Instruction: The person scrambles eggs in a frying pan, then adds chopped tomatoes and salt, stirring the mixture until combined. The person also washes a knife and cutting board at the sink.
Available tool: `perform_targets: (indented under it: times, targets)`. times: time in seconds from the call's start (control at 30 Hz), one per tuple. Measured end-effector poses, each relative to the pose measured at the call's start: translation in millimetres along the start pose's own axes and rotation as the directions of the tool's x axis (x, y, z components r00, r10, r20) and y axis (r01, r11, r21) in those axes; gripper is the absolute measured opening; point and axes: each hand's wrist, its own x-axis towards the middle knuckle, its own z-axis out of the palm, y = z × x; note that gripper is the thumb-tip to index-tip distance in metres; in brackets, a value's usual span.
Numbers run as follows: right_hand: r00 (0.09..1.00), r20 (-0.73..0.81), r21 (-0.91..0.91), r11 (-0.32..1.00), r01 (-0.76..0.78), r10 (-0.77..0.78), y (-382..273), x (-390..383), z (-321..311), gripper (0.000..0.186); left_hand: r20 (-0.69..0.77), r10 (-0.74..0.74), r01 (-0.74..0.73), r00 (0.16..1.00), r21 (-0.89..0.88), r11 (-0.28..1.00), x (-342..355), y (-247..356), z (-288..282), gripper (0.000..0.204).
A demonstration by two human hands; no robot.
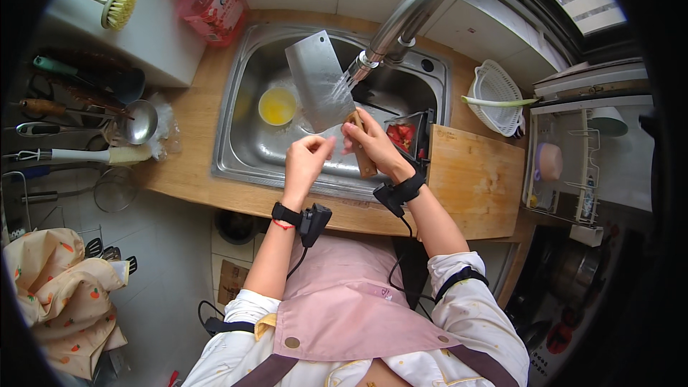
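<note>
Cleaver (312,75), one: held tilted above sink (233,140), under running tap (403,20)

Clock directions are taken from the blade, twelve being set at the wall.

- Apron (337,308), pink, one. Small printing is borne.
- Left hand (307,161), one, at six: fingers curled together near the cleaver's wooden handle (366,165); whether anything is pinched cannot be told.
- Right hand (376,145), one, between four and five: clamped on the handle. The blade's far end is held near the sink's back rim.
- Cutting board (476,183), one, at four. The sink's near right corner is overlapped by its left edge.
- Black tray (423,143), one, at four; red pieces (401,136) are held in it.
- Bowl (277,106), one, at eight, yellow within. Room is left between it and the sink's left wall.
- White basket (496,93), one, at three; crossed by one pale green stalk (498,102).
- Pump bottle (213,13), red, one, at ten. A printed label is carried.
</note>
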Motion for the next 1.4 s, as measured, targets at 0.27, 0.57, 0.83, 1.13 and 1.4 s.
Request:
perform_targets:
  times: [0.27,0.57,0.83,1.13,1.4]
  targets:
    - [0.825,0.14,-0.901,0.276,0.336,-0.548,-13.2,-12.4,9.1,0.031,0.078,0.08,0.032,0.994,-0.884,0.466,45.8,-3.5,15.2,0.035]
    - [0.812,0.275,-0.96,-0.193,0.203,-0.515,-28.1,-40.7,2.1,0.041,0.152,-0.139,0.178,0.979,-0.964,0.198,89.1,-16.4,38.8,0.023]
    - [0.915,0.204,-0.963,-0.241,0.123,-0.348,-54.5,-86.4,-15.1,0.042,0.2,-0.397,0.242,0.896,-0.969,0.059,111.6,-38.5,46.5,0.028]
    - [0.903,0.244,-0.97,-0.091,0.226,-0.353,-29.9,-60.9,-9.2,0.044,0.223,-0.445,0.368,0.867,-0.889,0.273,75.8,-52.6,52.5,0.013]
    - [0.841,0.279,-0.956,-0.054,0.287,-0.464,-17.1,-40.6,-1.2,0.036,0.087,-0.476,0.225,0.875,-0.944,0.243,73.4,-17.6,18.9,0.034]
